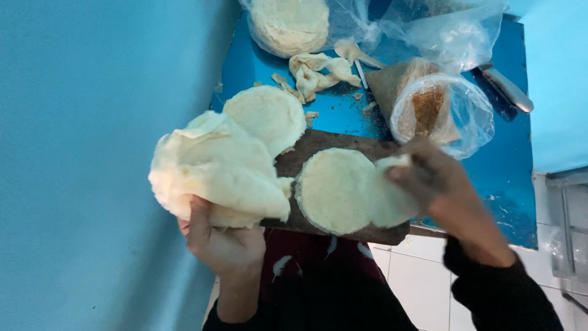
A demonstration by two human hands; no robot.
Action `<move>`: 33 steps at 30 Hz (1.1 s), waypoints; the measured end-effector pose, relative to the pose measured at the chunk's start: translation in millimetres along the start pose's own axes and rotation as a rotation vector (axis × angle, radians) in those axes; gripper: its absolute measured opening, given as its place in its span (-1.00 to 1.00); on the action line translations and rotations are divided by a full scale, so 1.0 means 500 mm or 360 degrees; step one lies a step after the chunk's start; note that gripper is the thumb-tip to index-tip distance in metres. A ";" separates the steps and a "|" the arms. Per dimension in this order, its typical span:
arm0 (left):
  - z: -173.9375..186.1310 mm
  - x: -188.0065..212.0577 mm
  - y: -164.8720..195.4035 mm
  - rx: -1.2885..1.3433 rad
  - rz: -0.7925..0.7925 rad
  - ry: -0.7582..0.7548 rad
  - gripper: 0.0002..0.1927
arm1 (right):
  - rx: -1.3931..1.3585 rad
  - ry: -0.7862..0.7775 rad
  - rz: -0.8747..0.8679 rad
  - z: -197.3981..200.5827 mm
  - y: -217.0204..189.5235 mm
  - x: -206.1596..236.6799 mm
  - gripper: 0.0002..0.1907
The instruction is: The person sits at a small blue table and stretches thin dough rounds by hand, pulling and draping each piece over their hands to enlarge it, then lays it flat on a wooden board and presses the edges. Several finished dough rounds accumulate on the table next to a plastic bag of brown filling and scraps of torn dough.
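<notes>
Here the left hand (pixel 223 242) grips a dough stack (pixel 214 168), right hand (pixel 438 184) pinches a disc (pixel 386 196) beside plastic bags (pixel 441 110)

Three packages, all clear thin plastic bags at the far end of the blue table, no labels, signs or screens in view. Clear bag holding a stack of pale round flatbreads (pixel 288 24): top centre, partly cut off by the frame edge. Crumpled clear plastic bag (pixel 447 27): top right, just beside it, contents too blurred to tell. Clear bag of brown crumbly powder (pixel 442 113): below that, rounded, near the dark wooden board's far right corner.
</notes>
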State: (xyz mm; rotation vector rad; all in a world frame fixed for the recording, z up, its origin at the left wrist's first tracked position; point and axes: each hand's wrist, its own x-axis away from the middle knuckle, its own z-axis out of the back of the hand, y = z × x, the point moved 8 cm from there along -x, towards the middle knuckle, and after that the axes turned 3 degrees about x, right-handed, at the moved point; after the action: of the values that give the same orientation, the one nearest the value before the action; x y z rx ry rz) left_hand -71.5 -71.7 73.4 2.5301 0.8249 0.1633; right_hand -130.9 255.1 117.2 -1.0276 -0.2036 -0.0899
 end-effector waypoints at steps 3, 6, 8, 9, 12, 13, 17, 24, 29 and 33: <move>0.010 0.001 -0.022 0.0032 0.0036 0.0037 -0.56 | 0.0134 -0.0195 0.0438 -0.089 -0.064 -0.020 -0.76; 0.016 -0.010 -0.062 0.0468 0.0342 -0.0007 -0.54 | 0.0217 -0.0334 0.0150 -0.146 -0.046 -0.068 -0.67; 0.030 -0.018 -0.065 0.0415 0.0350 0.0011 -0.53 | 0.0297 -0.0355 0.0305 -0.154 -0.057 -0.081 -0.63; 0.035 -0.019 -0.069 0.0362 0.0353 0.0016 -0.53 | 0.0323 -0.0304 0.0320 -0.149 -0.055 -0.083 -0.67; 0.047 -0.022 -0.078 0.0281 0.0366 0.0034 -0.52 | 0.0289 -0.0274 0.0306 -0.142 -0.046 -0.074 -0.77; 0.048 -0.020 -0.082 0.0261 0.0373 0.0035 -0.52 | 0.0207 -0.0335 0.0279 -0.145 -0.045 -0.069 -0.79; 0.052 -0.017 -0.088 0.0197 0.0388 0.0035 -0.51 | -0.0089 -0.0442 0.0102 -0.148 -0.054 -0.041 -0.88; 0.057 -0.015 -0.094 0.0100 0.0402 0.0032 -0.49 | -0.0309 -0.0448 0.0087 -0.129 -0.041 -0.029 -0.84; 0.059 -0.007 -0.098 0.0046 0.0409 0.0021 -0.47 | 0.0328 -0.0043 0.0429 -0.119 0.007 -0.117 -0.86; 0.062 -0.005 -0.100 -0.0008 0.0403 0.0021 -0.46 | 0.0271 -0.0088 0.0555 -0.123 0.031 -0.109 -0.87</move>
State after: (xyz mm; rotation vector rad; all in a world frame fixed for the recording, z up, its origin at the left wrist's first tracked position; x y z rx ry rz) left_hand -92.2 -50.3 22.9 2.6238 0.5050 0.2636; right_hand -173.9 209.4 62.2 -0.8832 -0.0785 0.2686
